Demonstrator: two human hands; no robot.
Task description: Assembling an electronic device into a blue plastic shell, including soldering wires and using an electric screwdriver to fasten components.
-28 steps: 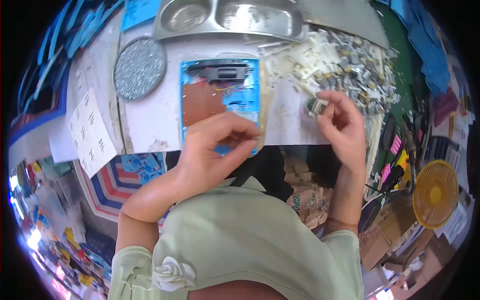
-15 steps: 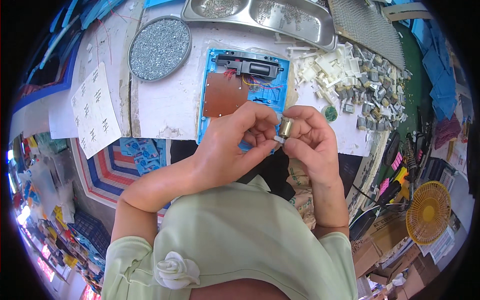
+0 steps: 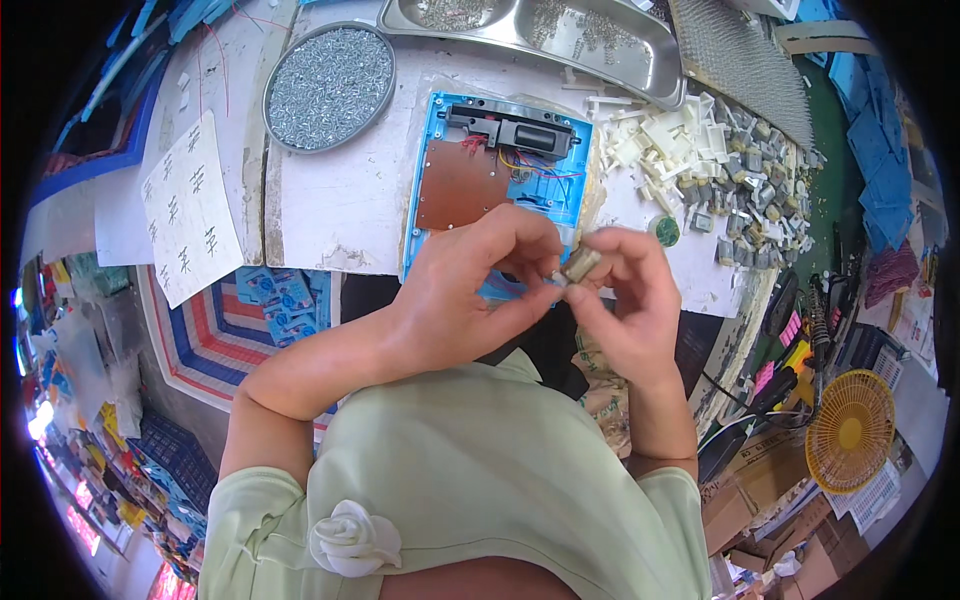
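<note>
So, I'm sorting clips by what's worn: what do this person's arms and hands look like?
The left hand and right hand are ungloved, and both wrists look bare. Short, pale green sleeves leave the forearms uncovered.

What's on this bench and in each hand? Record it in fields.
Right hand: pinching a small metal motor
Left hand: fingertips by the motor's left end, contact unclear
Beyond hands: blue plastic casing with brown board
Left of casing: round tray of screw-like metal pieces
Right of casing: white plastic parts, grey motors
Far side: steel compartment tray
</note>
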